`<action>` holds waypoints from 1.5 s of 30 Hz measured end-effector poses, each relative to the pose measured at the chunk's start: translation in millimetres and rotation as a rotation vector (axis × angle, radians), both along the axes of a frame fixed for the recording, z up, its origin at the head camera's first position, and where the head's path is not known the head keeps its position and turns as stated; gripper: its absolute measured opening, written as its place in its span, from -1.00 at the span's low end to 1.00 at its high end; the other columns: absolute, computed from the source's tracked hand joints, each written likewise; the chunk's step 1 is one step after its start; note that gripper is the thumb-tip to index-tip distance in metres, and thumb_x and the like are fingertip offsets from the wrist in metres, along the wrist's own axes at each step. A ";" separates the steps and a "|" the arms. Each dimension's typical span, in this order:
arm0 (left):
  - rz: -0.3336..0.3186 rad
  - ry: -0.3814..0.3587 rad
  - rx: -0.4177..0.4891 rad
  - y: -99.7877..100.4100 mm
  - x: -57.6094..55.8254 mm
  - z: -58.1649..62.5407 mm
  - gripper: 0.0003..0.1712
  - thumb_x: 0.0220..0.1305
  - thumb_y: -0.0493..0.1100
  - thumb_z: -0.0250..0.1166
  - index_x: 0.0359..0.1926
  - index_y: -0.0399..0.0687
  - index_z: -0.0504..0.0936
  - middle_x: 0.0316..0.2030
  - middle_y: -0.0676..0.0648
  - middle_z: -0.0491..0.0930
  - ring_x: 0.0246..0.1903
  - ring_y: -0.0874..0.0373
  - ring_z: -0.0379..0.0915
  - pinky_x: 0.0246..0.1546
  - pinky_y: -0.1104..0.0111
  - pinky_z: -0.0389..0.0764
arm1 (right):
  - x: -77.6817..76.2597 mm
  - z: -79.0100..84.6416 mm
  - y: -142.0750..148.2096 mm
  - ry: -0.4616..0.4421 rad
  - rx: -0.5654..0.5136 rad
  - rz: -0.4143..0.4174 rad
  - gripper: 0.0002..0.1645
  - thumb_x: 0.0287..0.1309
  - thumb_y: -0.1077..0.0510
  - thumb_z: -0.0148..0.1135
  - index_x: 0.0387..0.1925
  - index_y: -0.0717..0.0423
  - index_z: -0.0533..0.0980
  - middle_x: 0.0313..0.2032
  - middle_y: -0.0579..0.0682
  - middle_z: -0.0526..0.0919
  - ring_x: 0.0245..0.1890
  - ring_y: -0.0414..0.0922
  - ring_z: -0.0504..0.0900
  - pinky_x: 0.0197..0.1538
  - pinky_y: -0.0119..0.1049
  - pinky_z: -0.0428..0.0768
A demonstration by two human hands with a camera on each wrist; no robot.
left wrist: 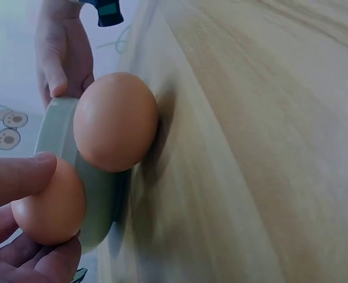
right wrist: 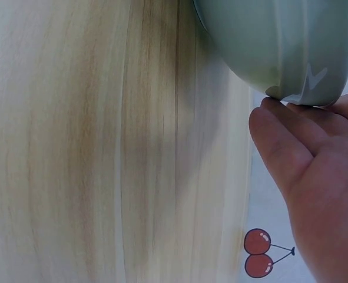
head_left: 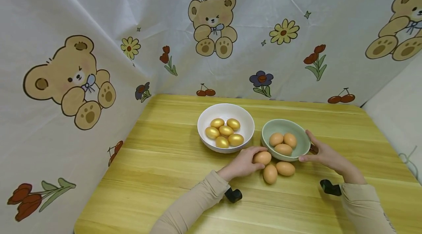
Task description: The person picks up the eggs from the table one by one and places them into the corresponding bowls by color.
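My left hand (head_left: 241, 162) pinches a brown egg (head_left: 262, 158) between thumb and fingers, at the near left rim of a green bowl (head_left: 301, 142). In the left wrist view, the thumb lies across that held egg (left wrist: 51, 206). Three brown eggs (head_left: 283, 149) sit inside the bowl. Two more, one upright in view (head_left: 270, 174) and one lying sideways (head_left: 285, 168), rest on the table in front of it. On the bowl's right side my right hand (head_left: 324, 155) rests with thumb and fingers spread, fingertips against the outer wall in the right wrist view.
To the left of the green bowl stands a white bowl (head_left: 248, 127) with several golden eggs (head_left: 225, 131). The wooden table (head_left: 158, 175) backs onto a printed cloth (head_left: 244, 69). Something dark brown (head_left: 314, 149) shows behind the right hand, beside the green bowl.
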State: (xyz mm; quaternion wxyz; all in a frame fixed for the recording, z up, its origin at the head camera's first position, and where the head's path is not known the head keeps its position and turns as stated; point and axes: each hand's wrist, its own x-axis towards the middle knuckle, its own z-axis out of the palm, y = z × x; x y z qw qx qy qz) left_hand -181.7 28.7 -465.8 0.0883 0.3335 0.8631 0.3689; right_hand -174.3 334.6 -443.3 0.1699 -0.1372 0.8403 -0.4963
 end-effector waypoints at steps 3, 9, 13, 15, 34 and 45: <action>0.002 -0.007 0.012 0.9 -0.1 2.2 -0.40 0.19 -0.08 0.30 0.26 0.04 0.37 0.16 0.07 0.39 0.14 0.28 0.24 0.14 0.44 0.23 | 0.1 0.2 -0.4 0.001 0.005 -0.001 0.26 0.12 0.20 0.28 0.37 0.14 -0.55 0.33 0.46 -0.29 0.25 0.39 -0.04 -0.09 -0.58 0.39; -0.028 -0.012 0.034 0.7 -0.2 8.8 -0.39 0.19 -0.10 0.31 0.26 0.01 0.37 0.13 0.07 0.41 0.09 0.33 0.27 0.09 0.51 0.27 | 1.8 1.7 -0.8 0.001 0.019 -0.006 0.26 0.12 0.19 0.28 0.37 0.15 -0.54 0.33 0.47 -0.28 0.25 0.39 -0.03 -0.09 -0.59 0.39; -0.046 -0.006 0.048 1.4 0.6 14.5 -0.38 0.18 -0.11 0.32 0.26 -0.02 0.38 0.12 0.05 0.43 0.05 0.35 0.30 0.04 0.56 0.29 | 2.4 2.7 -1.0 0.002 0.023 -0.007 0.26 0.12 0.19 0.28 0.37 0.13 -0.54 0.33 0.46 -0.27 0.25 0.39 -0.03 -0.10 -0.60 0.38; -0.052 0.005 0.052 2.4 1.0 17.2 -0.38 0.16 -0.11 0.33 0.25 -0.02 0.39 0.11 0.05 0.43 0.03 0.37 0.31 0.00 0.59 0.30 | 2.4 3.1 -1.1 0.004 0.022 -0.005 0.26 0.12 0.19 0.28 0.37 0.14 -0.54 0.33 0.47 -0.26 0.25 0.38 -0.02 -0.09 -0.59 0.39; -0.068 0.057 0.070 22.0 -13.6 34.8 -0.36 0.11 -0.03 0.37 0.22 -0.06 0.43 0.06 0.11 0.49 -0.06 0.46 0.37 -0.11 0.71 0.31 | 3.2 4.0 -0.8 -0.004 0.024 -0.007 0.26 0.12 0.19 0.28 0.37 0.17 -0.54 0.32 0.49 -0.20 0.25 0.38 0.00 -0.08 -0.48 0.44; -0.032 0.013 0.079 36.3 -25.9 39.9 -0.34 0.08 -0.02 0.39 0.21 -0.05 0.44 0.06 0.11 0.49 -0.07 0.46 0.38 -0.11 0.71 0.31 | 1.6 1.8 0.0 0.003 0.028 -0.011 0.26 0.12 0.18 0.29 0.37 0.18 -0.53 0.33 0.46 -0.25 0.25 0.37 -0.01 -0.10 -0.57 0.40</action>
